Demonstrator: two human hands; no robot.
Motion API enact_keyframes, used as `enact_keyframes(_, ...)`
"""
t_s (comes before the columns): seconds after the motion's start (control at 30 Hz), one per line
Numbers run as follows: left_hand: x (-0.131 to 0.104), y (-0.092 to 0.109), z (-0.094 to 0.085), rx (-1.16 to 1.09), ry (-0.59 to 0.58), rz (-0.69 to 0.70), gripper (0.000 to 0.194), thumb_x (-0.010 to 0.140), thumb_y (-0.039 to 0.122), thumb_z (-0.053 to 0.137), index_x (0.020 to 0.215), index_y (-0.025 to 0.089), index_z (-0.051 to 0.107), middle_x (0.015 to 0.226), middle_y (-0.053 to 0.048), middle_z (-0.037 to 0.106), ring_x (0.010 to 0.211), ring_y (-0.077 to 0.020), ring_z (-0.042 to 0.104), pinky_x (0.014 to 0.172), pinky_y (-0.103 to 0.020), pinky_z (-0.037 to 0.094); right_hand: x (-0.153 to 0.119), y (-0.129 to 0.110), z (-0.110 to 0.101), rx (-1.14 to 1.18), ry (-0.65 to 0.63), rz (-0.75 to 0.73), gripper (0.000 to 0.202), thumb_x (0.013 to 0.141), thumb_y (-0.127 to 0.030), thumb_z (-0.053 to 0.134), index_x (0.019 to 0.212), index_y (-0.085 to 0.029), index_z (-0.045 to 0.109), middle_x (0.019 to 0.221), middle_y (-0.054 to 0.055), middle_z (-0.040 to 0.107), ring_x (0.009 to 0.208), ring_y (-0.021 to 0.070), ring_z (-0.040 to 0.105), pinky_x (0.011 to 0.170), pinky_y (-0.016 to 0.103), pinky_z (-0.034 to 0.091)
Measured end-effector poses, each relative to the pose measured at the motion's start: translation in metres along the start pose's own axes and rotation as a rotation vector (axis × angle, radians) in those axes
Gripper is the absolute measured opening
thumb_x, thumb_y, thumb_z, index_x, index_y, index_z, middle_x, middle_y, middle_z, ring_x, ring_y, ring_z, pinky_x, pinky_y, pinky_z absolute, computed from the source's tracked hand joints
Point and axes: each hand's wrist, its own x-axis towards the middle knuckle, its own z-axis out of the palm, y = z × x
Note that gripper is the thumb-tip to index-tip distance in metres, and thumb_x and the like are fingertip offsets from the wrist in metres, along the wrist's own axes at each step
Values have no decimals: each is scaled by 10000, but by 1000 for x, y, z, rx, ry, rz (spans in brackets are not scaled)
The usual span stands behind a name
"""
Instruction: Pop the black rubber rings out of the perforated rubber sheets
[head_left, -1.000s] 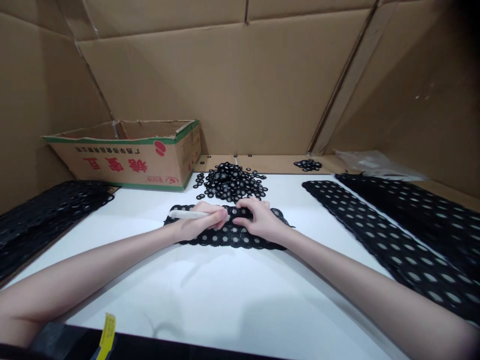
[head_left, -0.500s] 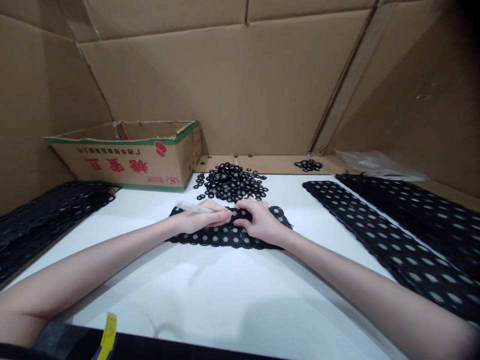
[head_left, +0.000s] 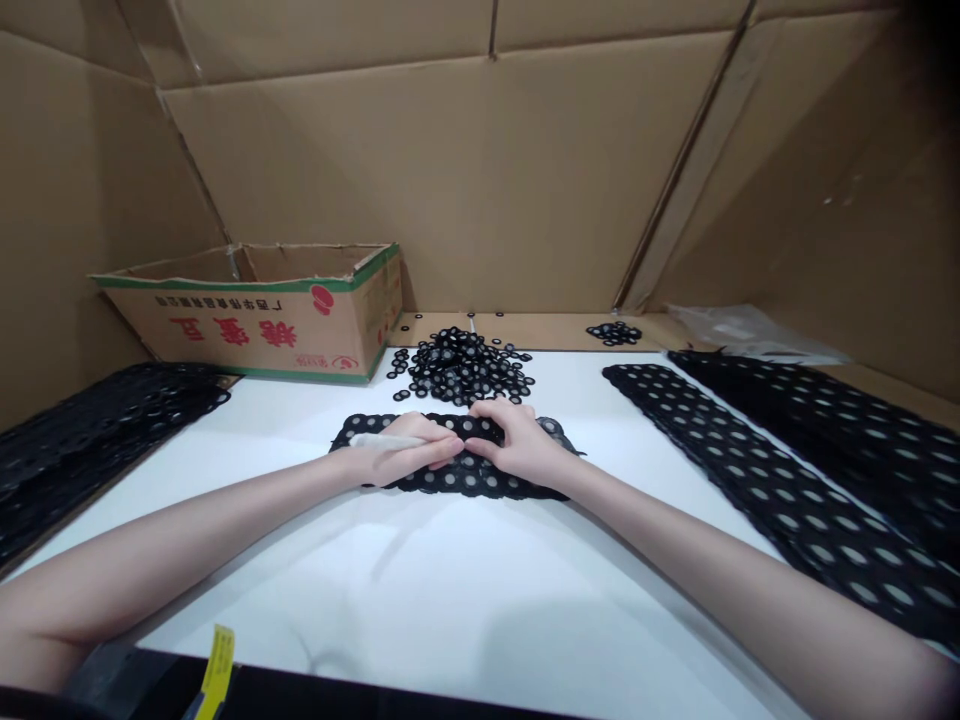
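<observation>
A black lace strip with pale round dots (head_left: pixel 469 481) lies flat on the white table. My left hand (head_left: pixel 409 450) rests over its left half, fingers closed around a whitish pen-like tool (head_left: pixel 379 441) whose tip is hidden by the fingers. My right hand (head_left: pixel 517 440) is on the strip's right half, thumb and forefinger curved and apart, the thumb tip close to my left fingertips. Whether it pinches any of the lace is too small to tell. Just behind the strip is a pile of small black rings (head_left: pixel 465 368).
A cardboard box (head_left: pixel 300 335) stands at the back left. Black lace is stacked at the left edge (head_left: pixel 97 420). Dotted black strips (head_left: pixel 720 440) lie on the right, near a clear plastic bag (head_left: pixel 757 333). More rings (head_left: pixel 615 333) sit at the back. Cardboard walls surround the table (head_left: pixel 420 620).
My left hand has moved slightly down towards me with the tool, which now lies flatter and lower. My right thumb has shifted left, closer to the left fingertips.
</observation>
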Motion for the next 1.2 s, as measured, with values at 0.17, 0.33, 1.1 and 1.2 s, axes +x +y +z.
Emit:
enact_keyframes(0.17, -4, -3, 1, -52, 102, -10, 472, 956, 414, 336, 588, 144, 454, 575, 20, 448, 588, -101, 418, 607, -226, 328, -2, 0, -7, -18, -82, -13, 387, 658, -352, 762, 954, -216, 552, 981, 62, 635, 963, 283, 562, 887, 458, 347)
enact_keyframes(0.33, -12, 1, 1, -60, 209, 48, 489, 966, 411, 320, 577, 142, 448, 585, 11, 471, 573, -97, 420, 604, -228, 332, -1, -4, -13, 12, -135, -23, 311, 680, -286, 759, 847, -213, 507, 860, -7, 627, 889, 234, 579, 872, 408, 328)
enact_keyframes(1.1, -14, 9, 8, -168, 47, 32, 491, 970, 396, 344, 571, 134, 458, 565, 12, 466, 559, -92, 417, 570, -226, 309, -6, -13, -13, 3, -108, -3, 489, 633, -175, 757, 1097, -218, 609, 1080, 70, 681, 1067, 314, 595, 1005, 500, 353)
enact_keyframes(1.2, -14, 9, 10, -144, 54, 28, 483, 973, 390, 339, 582, 135, 461, 570, 15, 460, 570, -93, 419, 588, -229, 312, -6, -12, -13, 3, -110, 14, 556, 635, -179, 753, 1165, -213, 590, 1141, 81, 669, 1110, 329, 573, 1029, 517, 335)
